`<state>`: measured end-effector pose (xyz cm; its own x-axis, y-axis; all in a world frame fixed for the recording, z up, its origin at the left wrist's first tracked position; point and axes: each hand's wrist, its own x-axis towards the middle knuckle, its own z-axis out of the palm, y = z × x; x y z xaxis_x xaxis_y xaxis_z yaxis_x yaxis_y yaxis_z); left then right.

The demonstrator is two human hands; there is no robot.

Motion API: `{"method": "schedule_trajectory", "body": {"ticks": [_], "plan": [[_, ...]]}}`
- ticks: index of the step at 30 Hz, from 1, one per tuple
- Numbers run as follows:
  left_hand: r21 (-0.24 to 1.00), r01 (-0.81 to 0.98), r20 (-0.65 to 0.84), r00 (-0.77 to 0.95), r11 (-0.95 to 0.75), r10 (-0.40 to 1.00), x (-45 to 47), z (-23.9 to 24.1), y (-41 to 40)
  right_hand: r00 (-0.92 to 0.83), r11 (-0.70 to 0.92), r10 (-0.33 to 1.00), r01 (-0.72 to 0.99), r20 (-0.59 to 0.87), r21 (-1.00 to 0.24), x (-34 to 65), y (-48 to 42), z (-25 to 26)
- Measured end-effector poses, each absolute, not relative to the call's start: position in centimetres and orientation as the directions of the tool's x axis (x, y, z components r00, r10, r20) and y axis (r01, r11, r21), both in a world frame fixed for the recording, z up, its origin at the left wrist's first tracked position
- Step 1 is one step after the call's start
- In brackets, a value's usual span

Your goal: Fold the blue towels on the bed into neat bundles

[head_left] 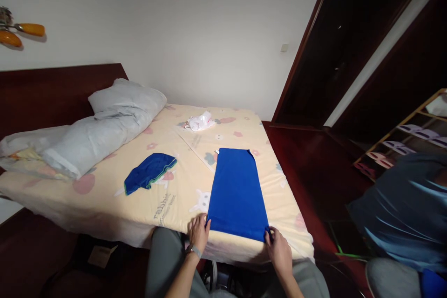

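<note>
Blue green-trimmed garment (148,171) on bed (240,125), left; L hand (199,233), fingers part-curled, at near left corner of blue cloth (238,191), grip unclear; cloth flat, near edge; R hand (279,247) pinches near right corner, prob. to hold hem straight.

Pale grey quilt (104,132) heaped by dark headboard (52,91). Crumpled white bundle (200,121) lying near pale wall (209,32). Upper left, orange fixture (30,29) (cut by frame edge). Small switch plate (284,48) beside dark door (335,46). Right: slippers (380,159) on slanting wood-edged rack (401,125); nearer, person in blue top (405,209), partly cropped.
</note>
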<state>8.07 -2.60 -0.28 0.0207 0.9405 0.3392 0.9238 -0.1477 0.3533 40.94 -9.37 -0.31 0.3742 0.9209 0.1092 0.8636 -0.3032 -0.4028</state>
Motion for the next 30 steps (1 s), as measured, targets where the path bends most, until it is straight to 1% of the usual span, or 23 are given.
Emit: {"method": "schedule_trajectory", "body": {"ticks": [3, 5, 7, 9, 10, 12, 17, 19, 22, 24, 26, 28, 30], "plan": [[0.328, 0.932, 0.406, 0.008, -0.154, 0.914, 8.0, -0.7, -3.0, 0.417, -0.314, 0.883, 0.867, 0.216, -0.388, 40.6, -9.7, -0.5], [0.318, 0.916, 0.430, 0.090, -0.244, 0.898, 8.1, -0.6, -3.6, 0.410, -0.271, 0.860, 0.872, 0.304, -0.409, 40.6, -10.2, -0.7], [0.312, 0.870, 0.438, 0.226, -0.383, 0.870, 8.5, -0.3, -4.3, 0.318, -0.141, 0.878, 0.886, 0.358, -0.442, 40.7, -10.7, -1.0], [0.312, 0.812, 0.432, 0.340, -0.493, 0.835, 9.1, 0.3, -4.6, 0.172, 0.010, 0.922, 0.885, 0.347, -0.465, 40.8, -11.1, -1.5], [0.319, 0.791, 0.421, 0.375, -0.522, 0.826, 9.4, 0.7, -4.6, 0.113, 0.061, 0.938, 0.877, 0.327, -0.476, 40.9, -11.2, -1.8], [0.342, 0.771, 0.386, 0.406, -0.537, 0.828, 9.6, 1.1, -4.2, 0.063, 0.099, 0.953, 0.861, 0.297, -0.499, 41.3, -11.1, -2.4], [0.414, 0.743, 0.297, 0.435, -0.525, 0.850, 8.2, 0.9, -2.3, 0.038, 0.140, 0.951, 0.832, 0.308, -0.537, 43.0, -10.0, -3.1], [0.464, 0.716, 0.274, 0.444, -0.521, 0.853, 7.4, 0.6, -1.7, 0.040, 0.152, 0.948, 0.815, 0.317, -0.560, 43.6, -9.4, -3.0], [0.575, 0.673, 0.246, 0.399, -0.465, 0.883, 6.8, 0.5, -0.9, 0.123, 0.099, 0.947, 0.765, 0.297, -0.636, 44.0, -8.3, -2.5], [0.659, 0.645, 0.215, 0.332, -0.388, 0.918, 6.8, 0.9, -0.6, 0.218, 0.013, 0.947, 0.706, 0.235, -0.708, 44.2, -7.7, -1.9], [0.732, 0.619, 0.165, 0.245, -0.285, 0.955, 6.7, 1.4, -0.4, 0.293, -0.071, 0.945, 0.611, 0.142, -0.788, 44.3, -7.3, -1.2], [0.781, 0.589, 0.131, 0.170, -0.207, 0.977, 6.6, 1.8, -0.4, 0.311, -0.114, 0.948, 0.519, 0.063, -0.847, 44.4, -7.4, -0.4], [0.806, 0.563, 0.133, 0.127, -0.182, 0.983, 6.3, 1.8, -0.7, 0.291, -0.129, 0.957, 0.468, 0.015, -0.874, 44.5, -8.1, 0.2]]}}
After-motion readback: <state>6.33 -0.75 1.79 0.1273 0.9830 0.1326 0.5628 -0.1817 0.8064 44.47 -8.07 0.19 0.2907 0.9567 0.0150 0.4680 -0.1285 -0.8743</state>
